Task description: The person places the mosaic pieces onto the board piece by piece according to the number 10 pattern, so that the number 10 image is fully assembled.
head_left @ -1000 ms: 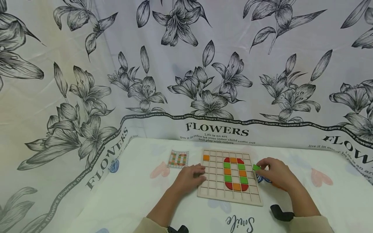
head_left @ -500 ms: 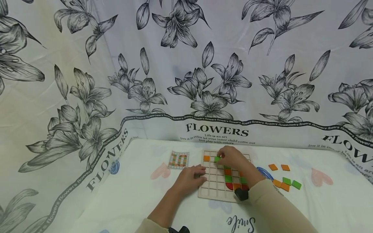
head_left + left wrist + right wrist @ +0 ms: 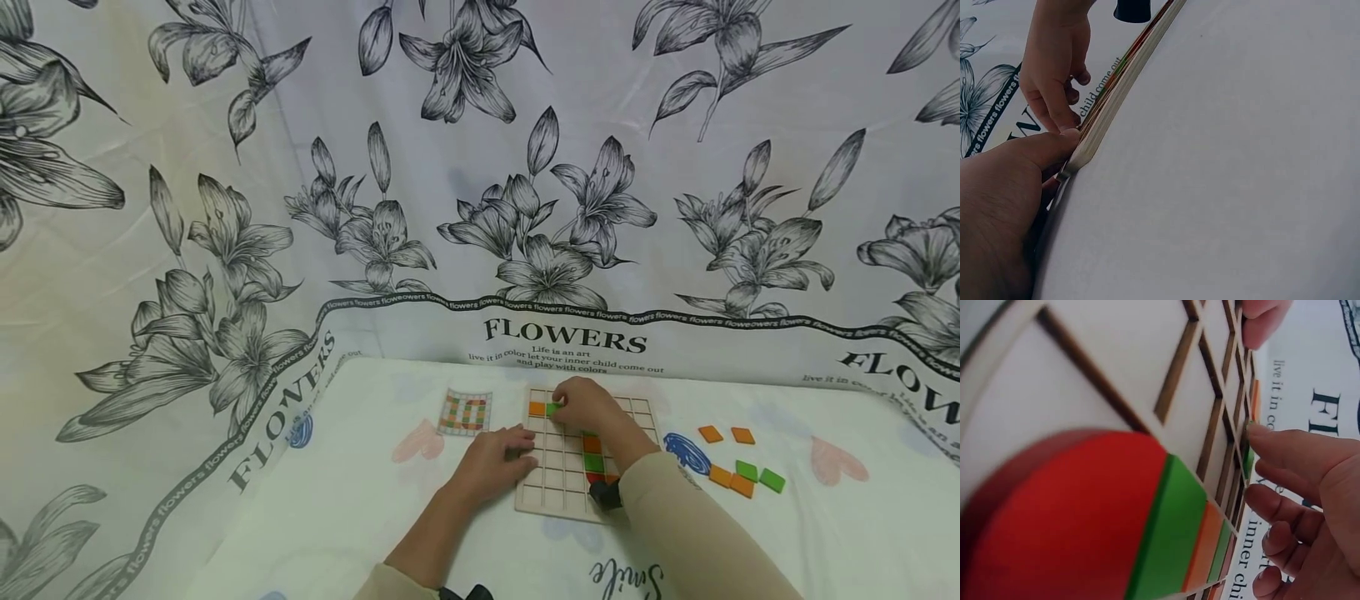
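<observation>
A wooden grid board lies on the cloth. In its upper left, my right hand pinches a green square tile at a cell beside an orange tile. Thumb and fingertip meet around that green tile in the right wrist view. My left hand rests against the board's left edge, its thumb touching the rim in the left wrist view. Red corner pieces and green and orange tiles form a ring on the board's right half, partly hidden by my right arm.
Left of the board lies a small pattern card with coloured squares. Several loose orange tiles and green tiles lie to the right. Behind stands a flower-printed cloth.
My right hand has carried the green tile from right of the board to its upper left, then slightly further left, next to the orange tile. My left hand has stayed at the edge.
</observation>
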A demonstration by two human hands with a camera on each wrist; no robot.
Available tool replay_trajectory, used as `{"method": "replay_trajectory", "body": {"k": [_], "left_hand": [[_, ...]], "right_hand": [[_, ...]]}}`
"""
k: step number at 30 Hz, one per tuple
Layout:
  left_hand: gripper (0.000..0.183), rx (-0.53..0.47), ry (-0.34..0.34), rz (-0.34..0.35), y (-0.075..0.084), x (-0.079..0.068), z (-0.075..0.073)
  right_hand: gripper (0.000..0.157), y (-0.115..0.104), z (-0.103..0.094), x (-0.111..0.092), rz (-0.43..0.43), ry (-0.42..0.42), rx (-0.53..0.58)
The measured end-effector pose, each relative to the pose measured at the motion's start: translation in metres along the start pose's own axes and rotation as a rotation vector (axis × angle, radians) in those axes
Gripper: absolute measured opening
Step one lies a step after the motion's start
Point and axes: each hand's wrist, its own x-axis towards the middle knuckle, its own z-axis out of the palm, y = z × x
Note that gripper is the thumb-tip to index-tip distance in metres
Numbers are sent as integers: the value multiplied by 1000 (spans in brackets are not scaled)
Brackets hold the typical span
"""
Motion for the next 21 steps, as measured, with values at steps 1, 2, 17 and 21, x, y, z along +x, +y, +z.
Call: {"method": "replay_trajectory", "body": {"k": [1, 2, 17, 21], "left_hand": [[31, 0, 1, 3, 0, 0, 1], [31, 0, 2, 7, 0, 1, 1], [32, 32, 19, -3, -2, 3, 3], [33, 30, 18, 2, -4, 2, 3]], "right_hand": [[31, 1, -2, -2, -2, 7, 9], [27, 2, -3, -4, -3, 19, 18], [26, 79, -48, -80, 116, 214, 88], [30, 113, -56, -105, 217, 244, 110]]}}
